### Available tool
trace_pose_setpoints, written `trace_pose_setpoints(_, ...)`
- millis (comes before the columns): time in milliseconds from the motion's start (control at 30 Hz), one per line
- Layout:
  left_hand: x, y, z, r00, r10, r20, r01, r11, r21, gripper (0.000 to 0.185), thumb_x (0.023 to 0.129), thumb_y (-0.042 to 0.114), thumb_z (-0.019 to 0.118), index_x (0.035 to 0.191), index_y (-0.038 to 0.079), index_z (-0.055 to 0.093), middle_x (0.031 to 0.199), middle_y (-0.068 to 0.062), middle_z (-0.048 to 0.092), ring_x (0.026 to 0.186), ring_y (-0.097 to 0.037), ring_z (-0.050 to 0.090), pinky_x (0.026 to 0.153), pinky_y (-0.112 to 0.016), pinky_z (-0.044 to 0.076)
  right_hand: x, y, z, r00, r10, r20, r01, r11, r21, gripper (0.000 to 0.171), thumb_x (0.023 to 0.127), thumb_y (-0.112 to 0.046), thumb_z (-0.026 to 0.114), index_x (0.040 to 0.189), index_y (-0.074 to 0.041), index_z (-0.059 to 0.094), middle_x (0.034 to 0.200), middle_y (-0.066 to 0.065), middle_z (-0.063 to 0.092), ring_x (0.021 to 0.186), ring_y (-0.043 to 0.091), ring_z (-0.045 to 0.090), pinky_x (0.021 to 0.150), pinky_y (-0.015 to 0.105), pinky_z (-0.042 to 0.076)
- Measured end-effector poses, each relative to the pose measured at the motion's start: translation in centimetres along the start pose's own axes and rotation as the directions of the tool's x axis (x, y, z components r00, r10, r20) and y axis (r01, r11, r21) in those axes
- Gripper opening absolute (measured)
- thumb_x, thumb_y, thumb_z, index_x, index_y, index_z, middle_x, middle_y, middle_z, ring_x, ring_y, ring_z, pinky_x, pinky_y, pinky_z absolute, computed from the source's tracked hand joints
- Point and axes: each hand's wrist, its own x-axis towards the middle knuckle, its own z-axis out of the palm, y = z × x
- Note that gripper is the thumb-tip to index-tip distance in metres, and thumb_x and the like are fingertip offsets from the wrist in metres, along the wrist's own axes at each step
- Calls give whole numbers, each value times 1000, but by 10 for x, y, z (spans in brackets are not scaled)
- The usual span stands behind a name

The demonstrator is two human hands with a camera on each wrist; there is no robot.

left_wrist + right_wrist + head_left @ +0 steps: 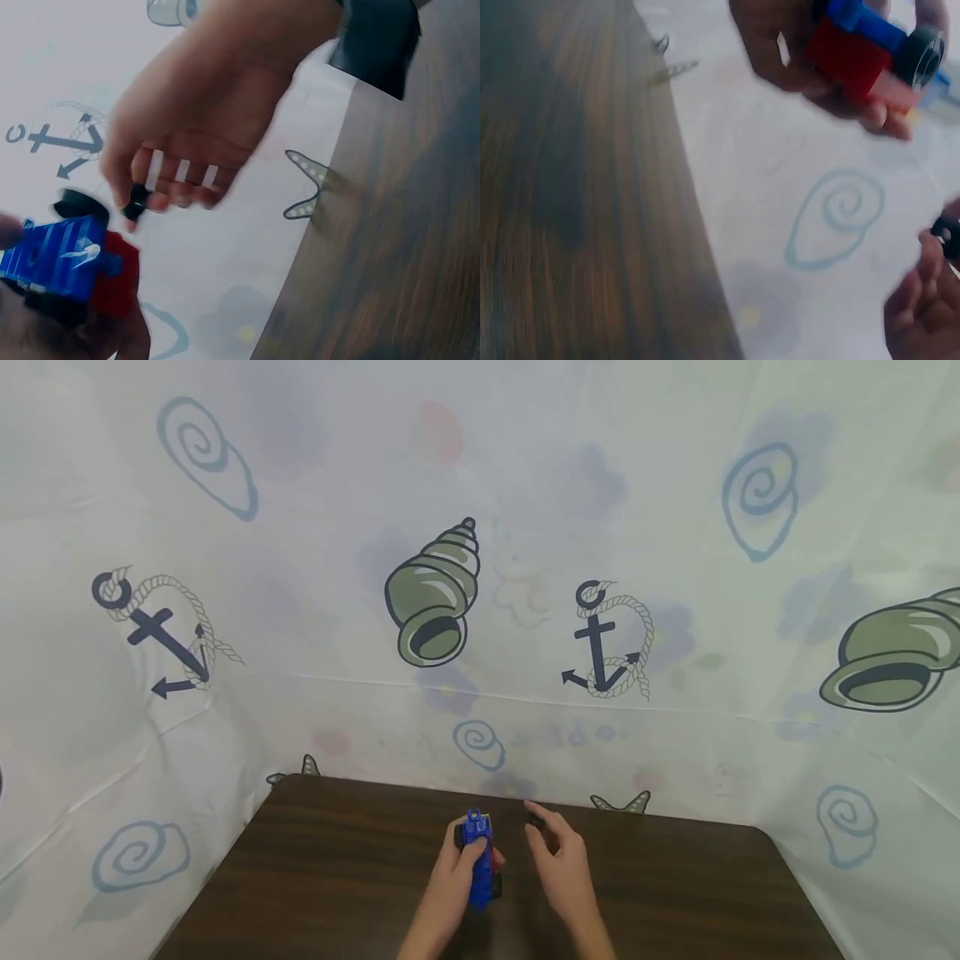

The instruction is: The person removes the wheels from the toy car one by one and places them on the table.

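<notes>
A blue and red toy vehicle (481, 883) with black wheels is gripped in my left hand (448, 865), the thumb lying across its top. It points away from me, above the table. In the right wrist view, its red underside (847, 64) and a black wheel (919, 57) show. To the right, apart from the toy, my right hand (564, 860) pinches a small black piece (536, 820) between thumb and fingertips. The left wrist view also shows this black piece (136, 201); its exact kind is unclear. Most of my left hand is cut off there.
Below both hands lies a dark brown wooden table (337, 860). A white cloth (330, 610) printed with shells, anchors and starfish hangs behind the table and along its sides. A dark band (379, 45) circles the right wrist.
</notes>
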Motion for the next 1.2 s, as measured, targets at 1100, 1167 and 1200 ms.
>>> trace_pose_setpoints(1100, -6, 17, -21, 999, 47, 5, -47, 961, 273, 69, 105, 42, 72, 156, 8, 41, 129, -17, 70, 114, -28, 72, 95, -52, 61, 62, 109, 1, 943, 271, 191, -247, 959, -140, 26, 102, -15, 73, 122, 1, 70, 89, 9, 77, 70, 19, 69, 68, 37, 58)
trace_pose_setpoints(1167, -6, 17, -21, 999, 48, 20, -51, 960, 274, 67, 105, 42, 71, 155, 8, 42, 126, -16, 71, 112, -27, 72, 94, -50, 61, 62, 110, 2, 943, 276, 185, -251, 956, -150, 27, 102, -16, 74, 122, 1, 70, 88, 8, 76, 70, 18, 68, 67, 37, 58)
trace_pose_setpoints(1200, -7, 18, -21, 998, 48, 27, -54, 960, 274, 65, 105, 41, 71, 154, 8, 43, 125, -16, 71, 110, -26, 72, 94, -49, 61, 62, 110, 2, 942, 282, 181, -258, 955, -149, 27, 102, -17, 74, 122, 0, 70, 88, 7, 76, 70, 18, 68, 67, 36, 58)
